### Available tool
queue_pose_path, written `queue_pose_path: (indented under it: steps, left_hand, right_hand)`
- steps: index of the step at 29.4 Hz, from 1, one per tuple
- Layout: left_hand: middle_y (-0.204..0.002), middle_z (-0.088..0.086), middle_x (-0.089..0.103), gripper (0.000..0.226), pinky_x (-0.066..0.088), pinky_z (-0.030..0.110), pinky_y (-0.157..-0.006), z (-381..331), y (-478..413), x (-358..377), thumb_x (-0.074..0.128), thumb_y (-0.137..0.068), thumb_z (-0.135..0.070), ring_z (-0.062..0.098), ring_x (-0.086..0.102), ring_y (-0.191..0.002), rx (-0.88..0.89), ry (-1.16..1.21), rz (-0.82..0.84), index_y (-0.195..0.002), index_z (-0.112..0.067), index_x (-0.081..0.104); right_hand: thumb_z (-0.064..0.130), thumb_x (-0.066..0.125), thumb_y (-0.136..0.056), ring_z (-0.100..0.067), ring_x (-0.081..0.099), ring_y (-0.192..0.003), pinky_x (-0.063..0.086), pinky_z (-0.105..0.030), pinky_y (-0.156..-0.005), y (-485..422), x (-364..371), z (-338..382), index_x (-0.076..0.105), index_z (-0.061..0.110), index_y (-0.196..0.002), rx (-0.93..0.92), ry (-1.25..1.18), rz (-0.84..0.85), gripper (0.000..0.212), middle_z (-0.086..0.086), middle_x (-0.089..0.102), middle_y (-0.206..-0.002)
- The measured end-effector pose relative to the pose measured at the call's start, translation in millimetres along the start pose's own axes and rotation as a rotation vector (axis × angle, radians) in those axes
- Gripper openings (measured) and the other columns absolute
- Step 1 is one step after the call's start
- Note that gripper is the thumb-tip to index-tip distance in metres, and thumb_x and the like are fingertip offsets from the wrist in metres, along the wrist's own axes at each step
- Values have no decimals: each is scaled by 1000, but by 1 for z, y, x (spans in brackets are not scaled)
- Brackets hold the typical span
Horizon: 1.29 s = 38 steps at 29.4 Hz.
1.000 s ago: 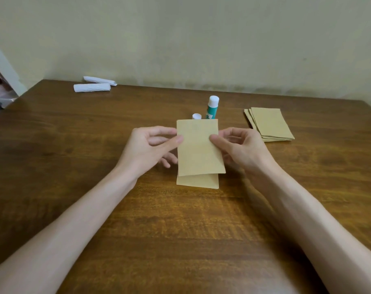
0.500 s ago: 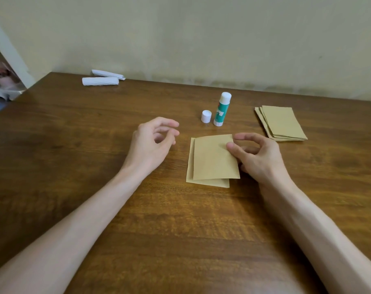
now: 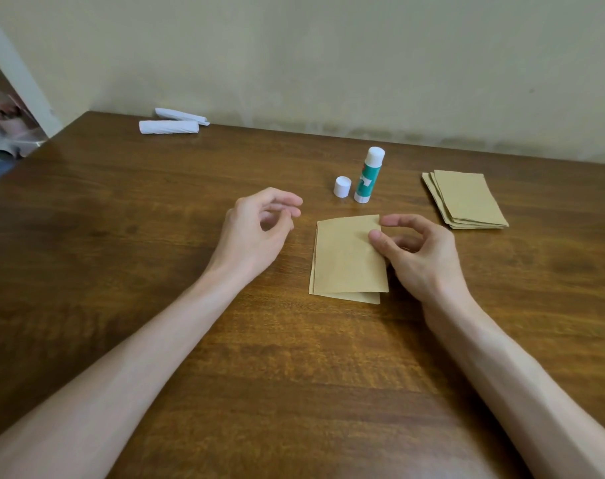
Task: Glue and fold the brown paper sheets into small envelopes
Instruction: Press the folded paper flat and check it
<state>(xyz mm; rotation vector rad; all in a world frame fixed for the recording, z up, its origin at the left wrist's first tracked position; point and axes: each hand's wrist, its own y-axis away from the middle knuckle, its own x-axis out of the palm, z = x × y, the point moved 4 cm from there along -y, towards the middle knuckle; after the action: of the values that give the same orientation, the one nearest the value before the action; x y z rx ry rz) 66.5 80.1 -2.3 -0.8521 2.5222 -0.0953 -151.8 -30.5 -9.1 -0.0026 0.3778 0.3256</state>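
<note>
The right grip (image 3: 418,257) is curled, with its thumb laid on the right edge of the folded sheet (image 3: 346,267). The other fingers seem to sit beneath that edge in a light pinch, though the flap hides them, so I cannot be sure. The left grip (image 3: 256,233) hangs loosely curled, holds nothing and is clear of the paper. The sheet lies flat on the desk (image 3: 155,257) between the two grips, touching only the right one. Its top layer sits slightly skewed: a strip of the under layer shows along the near edge and along the side towards the left grip.

The step in hand looks like settling the fold. To do it well, bring the left grip in to pin its side of the sheet, let the right thumb nudge the flap until the edges run parallel, then press flat along the crease. The glue stick (image 3: 368,176) stands uncapped just beyond the right grip's forefinger, with its cap (image 3: 342,186) beside it. The stack of sheets (image 3: 466,198) lies beyond and outside that grip, apart from it
</note>
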Motion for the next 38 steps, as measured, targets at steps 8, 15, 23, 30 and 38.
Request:
queue_pose_path:
  steps: [8,15,23,30,38]
  left_hand:
    - [-104,-15,75,25,59,37,-97,1,-1,2,61,-102,-9,2,72,-96,17,-16,22,-115,-25,75]
    - [-104,-16,74,24,59,34,-97,1,-1,5,63,-102,-10,-1,71,-98,33,-37,31,-116,-25,75]
    - [-104,-20,73,23,59,25,-84,3,-1,7,64,-100,-13,-6,68,-100,118,-164,12,-115,-27,75]
    - [-105,-19,72,23,56,19,-74,5,-2,9,63,-100,-12,-5,66,-100,148,-191,20,-116,-25,75]
    - [-119,-15,64,24,39,25,-93,4,5,20,67,-98,-33,6,52,-116,294,-448,130,-121,-31,71]
  right_hand:
    - [36,77,-94,-14,76,-79,50,-12,-49,2,3,2,67,33,-121,9,4,3,29,8,79,-90]
    - [36,76,-95,-8,75,-80,50,-17,-56,5,3,5,64,35,-126,11,3,4,33,9,79,-92]
    - [36,77,-95,-7,74,-83,53,-24,-68,4,3,1,65,34,-124,-17,18,-13,32,7,79,-86]
    - [36,77,-95,-9,74,-91,55,-27,-71,3,4,-1,65,35,-124,-9,25,0,32,6,79,-90]
    - [36,78,-94,-8,73,-89,52,-24,-67,4,4,-1,65,33,-123,-17,41,-6,32,6,78,-89]
